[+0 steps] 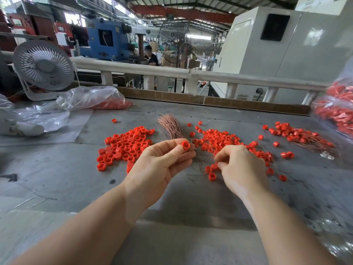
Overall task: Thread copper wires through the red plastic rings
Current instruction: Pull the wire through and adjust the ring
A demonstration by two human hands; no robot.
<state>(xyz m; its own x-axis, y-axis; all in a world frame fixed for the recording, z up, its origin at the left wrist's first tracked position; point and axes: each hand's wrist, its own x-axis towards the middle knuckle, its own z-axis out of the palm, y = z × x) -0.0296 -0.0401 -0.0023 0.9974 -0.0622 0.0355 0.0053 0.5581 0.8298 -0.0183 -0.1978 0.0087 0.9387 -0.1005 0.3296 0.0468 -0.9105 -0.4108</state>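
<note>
My left hand [162,159] pinches a red plastic ring [185,145] between thumb and fingertips, just in front of a bundle of copper wires [170,125] that fans out on the grey table [57,169]. My right hand [241,165] hovers to the right with its fingers curled, pinching at thin wire among the rings; what it holds is too fine to see. A pile of bare red rings [124,145] lies left of my left hand. A second pile of rings with wires [219,139] spreads behind my right hand.
Rings with wires through them [298,133] lie at the far right, beside a clear bag of red parts [336,111]. Another plastic bag [91,98] and a small white fan [43,66] stand at the back left. A white rail [172,71] borders the table's far side.
</note>
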